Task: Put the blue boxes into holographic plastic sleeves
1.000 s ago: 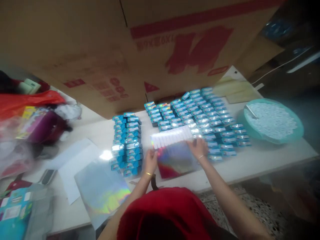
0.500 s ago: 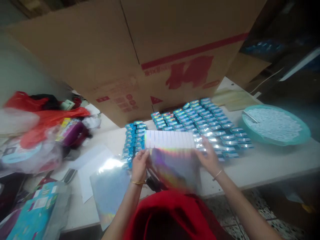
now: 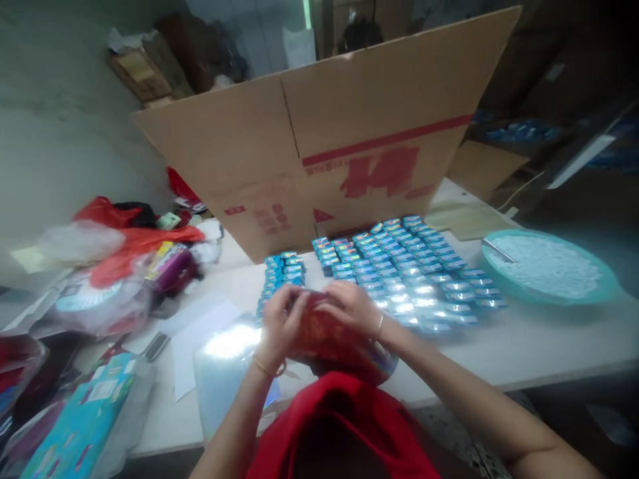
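A shiny sheet [image 3: 344, 339], reflecting red, is held tilted in front of my body by both hands. My left hand [image 3: 282, 322] grips its upper left edge, thumb and fingers pressed together. At its top, my right hand [image 3: 354, 307] has curled fingers over the edge, close to my left hand. Behind the hands, rows of small blue packets [image 3: 399, 259] cover the table, with a narrower group [image 3: 282, 266] to their left. Another glossy sheet [image 3: 224, 372] lies on the table by my left forearm.
A large cardboard panel [image 3: 259, 159] stands behind the packets. On the right is a turquoise basin [image 3: 606, 286] of small white pieces. Plastic bags [image 3: 100, 293], a purple pack [image 3: 174, 267] and a blue package [image 3: 84, 426] crowd the left side. White paper [image 3: 187, 352] lies nearby.
The held sheet has tilted, hiding its white striped face and showing a red reflection. My right hand has moved left along its top, nearer my left hand. The view has shifted upward.
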